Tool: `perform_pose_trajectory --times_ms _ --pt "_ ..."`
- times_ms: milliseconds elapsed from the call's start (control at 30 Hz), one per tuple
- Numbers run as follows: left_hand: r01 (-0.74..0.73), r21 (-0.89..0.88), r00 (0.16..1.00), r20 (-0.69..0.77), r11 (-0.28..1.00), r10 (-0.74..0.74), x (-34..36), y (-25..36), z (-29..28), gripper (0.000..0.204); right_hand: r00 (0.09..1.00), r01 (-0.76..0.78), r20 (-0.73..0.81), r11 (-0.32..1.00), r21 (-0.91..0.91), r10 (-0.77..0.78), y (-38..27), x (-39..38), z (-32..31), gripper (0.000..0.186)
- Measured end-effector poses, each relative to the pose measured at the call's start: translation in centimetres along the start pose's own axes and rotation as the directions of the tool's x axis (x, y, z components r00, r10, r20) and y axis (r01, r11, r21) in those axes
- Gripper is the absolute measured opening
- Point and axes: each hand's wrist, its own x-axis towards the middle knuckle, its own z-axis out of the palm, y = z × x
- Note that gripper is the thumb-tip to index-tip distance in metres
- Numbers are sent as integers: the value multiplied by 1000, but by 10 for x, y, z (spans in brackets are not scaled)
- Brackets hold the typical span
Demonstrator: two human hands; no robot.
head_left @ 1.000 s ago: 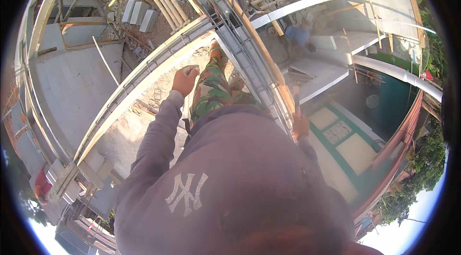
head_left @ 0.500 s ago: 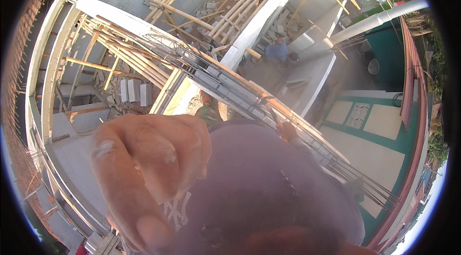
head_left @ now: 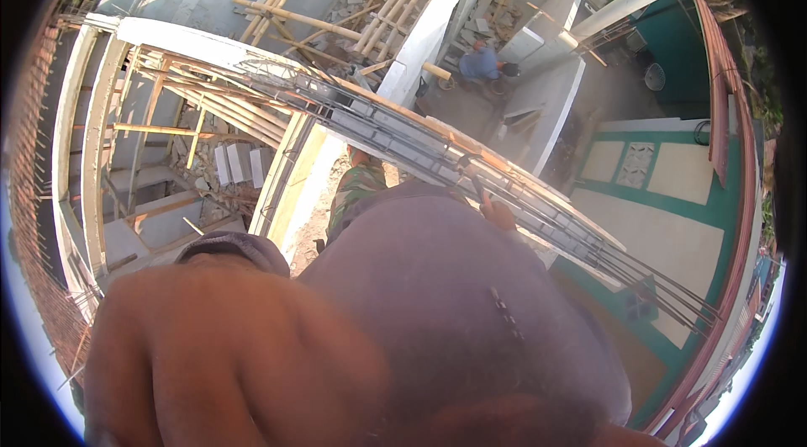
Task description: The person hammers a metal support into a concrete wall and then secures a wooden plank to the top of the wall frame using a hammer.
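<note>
My left hand point(head_left: 227, 354) looms very large and blurred at the lower left, close to the camera. Its fingertips run past the lower edge, so its grip is hidden. A grey-purple sleeve cuff point(head_left: 244, 243) shows behind it. Farther off, my right hand point(head_left: 500, 214) is closed around the handle of what looks like a hammer point(head_left: 477, 182), whose head points away from me. That tool is just above a long steel rebar cage point(head_left: 395, 142), which runs diagonally below me beside a wooden board point(head_left: 471, 144).
Another person in blue point(head_left: 479, 66) crouches on the lower level. Bamboo poles point(head_left: 403, 5) and pale blocks point(head_left: 239, 165) are down among the walls. A white-topped wall point(head_left: 445, 14) meets the beam. Rebar ends stick out at right, near a green-and-cream wall point(head_left: 672, 228).
My left hand has come nearer the camera and lower, from a curled fist to a blurred, cut-off shape. The view has shifted slightly; my right hand still grips the hammer.
</note>
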Motion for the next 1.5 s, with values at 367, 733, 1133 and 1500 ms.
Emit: perform_pose_trajectory --times_ms 367,733,1133,1500 --pt "1 -157 1000 8 988 0 -4 5 14 15 981 162 -93 982 -97 -171 3 23 -3 49" --pt "-28 38 990 136 999 23 -7 -1 -12 13 996 86 8 992 -93 -86 -14 24 -19 53" --pt "562 124 354 -930 818 -102 -158 -106 -219 44 984 -177 28 956 234 176 -81 2 -25 41" --pt "928 351 309 -911 -122 -274 -278 -256 -405 54 922 -357 -11 860 363 388 -153 -9 -4 35"
